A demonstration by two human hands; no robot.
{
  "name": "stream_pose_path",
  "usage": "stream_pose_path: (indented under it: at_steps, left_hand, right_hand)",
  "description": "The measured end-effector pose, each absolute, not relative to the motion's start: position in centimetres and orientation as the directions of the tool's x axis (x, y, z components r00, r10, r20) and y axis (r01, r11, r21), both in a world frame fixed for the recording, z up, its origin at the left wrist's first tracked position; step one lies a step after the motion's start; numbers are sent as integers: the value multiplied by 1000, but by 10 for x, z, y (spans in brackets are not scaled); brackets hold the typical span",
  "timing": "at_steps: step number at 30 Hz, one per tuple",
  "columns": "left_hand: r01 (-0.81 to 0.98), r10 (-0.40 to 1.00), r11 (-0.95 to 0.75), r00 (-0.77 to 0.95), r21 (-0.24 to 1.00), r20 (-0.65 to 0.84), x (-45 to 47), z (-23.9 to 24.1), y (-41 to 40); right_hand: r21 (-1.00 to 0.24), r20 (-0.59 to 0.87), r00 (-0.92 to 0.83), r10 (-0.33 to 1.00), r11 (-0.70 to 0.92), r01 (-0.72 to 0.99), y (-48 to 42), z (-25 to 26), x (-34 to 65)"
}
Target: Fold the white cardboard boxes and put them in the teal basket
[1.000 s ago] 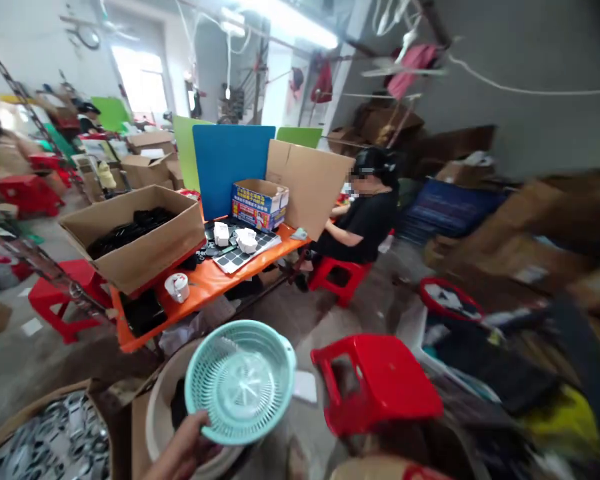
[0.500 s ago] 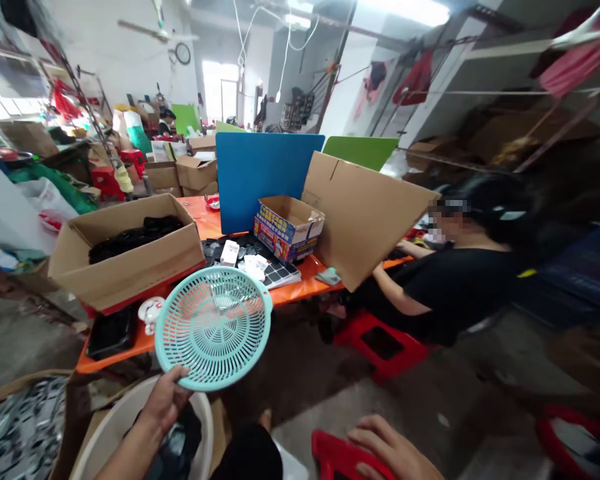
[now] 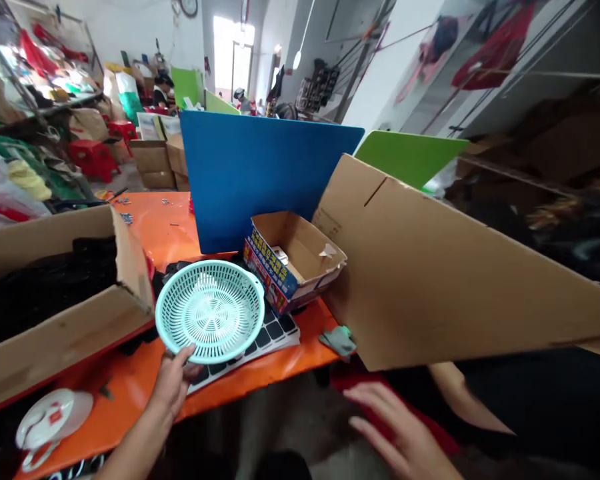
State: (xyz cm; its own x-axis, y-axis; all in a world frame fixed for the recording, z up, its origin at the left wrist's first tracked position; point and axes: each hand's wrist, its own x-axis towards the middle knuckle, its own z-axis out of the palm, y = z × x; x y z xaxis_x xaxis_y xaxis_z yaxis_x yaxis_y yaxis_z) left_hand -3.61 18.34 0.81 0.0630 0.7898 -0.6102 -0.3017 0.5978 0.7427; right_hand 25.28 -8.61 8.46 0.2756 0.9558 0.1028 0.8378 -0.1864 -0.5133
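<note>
My left hand (image 3: 176, 377) grips the near rim of a light turquoise plastic basket (image 3: 213, 313) with slotted sides. The basket is over the orange table (image 3: 260, 393), above white sheets with black squares (image 3: 275, 331); whether it touches them I cannot tell. Some white pieces show through its slots. My right hand (image 3: 393, 423) is in the air at the lower right, fingers apart and holding nothing. Just behind the basket stands a printed cardboard box (image 3: 285, 287), open at the top, with a small white item inside.
A large carton (image 3: 135, 267) with black plastic is on the left, near a white lidded cup (image 3: 55, 423). A blue panel (image 3: 270, 180) and a cardboard sheet (image 3: 430, 287) stand upright behind. A grey cloth (image 3: 339, 341) lies at the edge. A co-worker's arm (image 3: 473, 400) is at right.
My view has moved closer to the table. The basket, held in my left hand, has gone from in front of the table edge to over the sheets. My right hand has left the red stool.
</note>
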Motion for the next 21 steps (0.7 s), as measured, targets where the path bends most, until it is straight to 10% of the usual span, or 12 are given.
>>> stream_pose_path:
  at_steps: [5, 10, 16, 21]
  left_hand:
    - [-45, 800, 598, -26, 801, -599, -29, 0, 192]
    - [621, 940, 288, -329, 729, -91, -36, 15, 184]
    - [793, 975, -187, 79, 580, 206, 39, 80, 196]
    - [552, 687, -727, 592, 409, 422, 160, 168, 264]
  right_hand:
    - [-365, 264, 301, 916, -194, 911, 22, 102, 355]
    - [-95, 322, 10, 947, 22, 995, 100, 73, 425]
    - [-198, 344, -331, 879, 412, 889, 144, 55, 429]
    - [-193, 456, -466, 758, 596, 780, 145, 142, 425]
